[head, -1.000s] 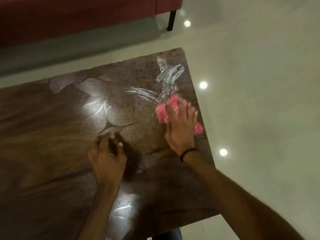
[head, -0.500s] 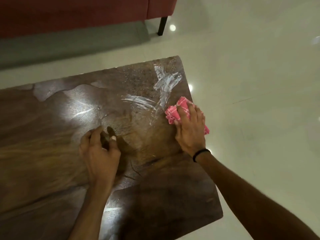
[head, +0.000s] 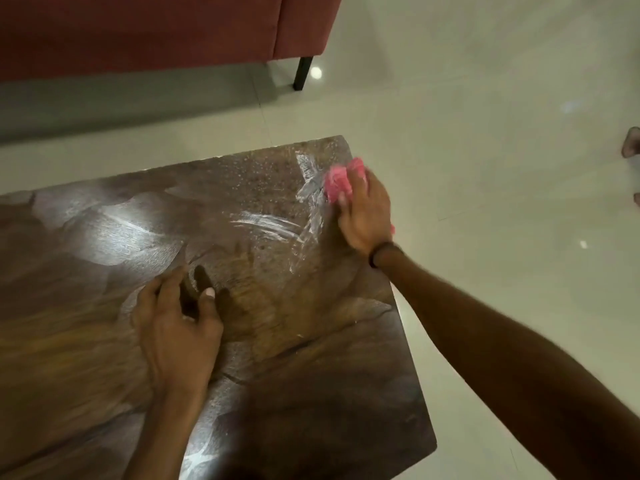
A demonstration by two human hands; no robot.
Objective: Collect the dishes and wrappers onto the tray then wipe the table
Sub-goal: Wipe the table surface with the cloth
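Observation:
The dark glossy wooden table point(head: 104, 341) fills the lower left of the head view. My right hand point(head: 365, 216) presses a crumpled pink cloth point(head: 337, 181) onto the table near its far right corner. White wet streaks point(head: 273, 225) cross the wood just left of the cloth. My left hand point(head: 175, 323) rests on the table's middle, fingers loosely bent, fingertips touching the wood, holding nothing. No tray, dishes or wrappers are in view.
A red sofa point(head: 156, 29) on a black leg point(head: 303, 72) stands beyond the table on the pale tiled floor point(head: 485, 133). Another person's foot point(head: 631, 143) shows at the right edge. The table's right edge runs just beside the cloth.
My right hand has slid the pink cloth away from me, along the right edge toward the far corner. My left hand stays planted mid-table. The camera has tilted up a little.

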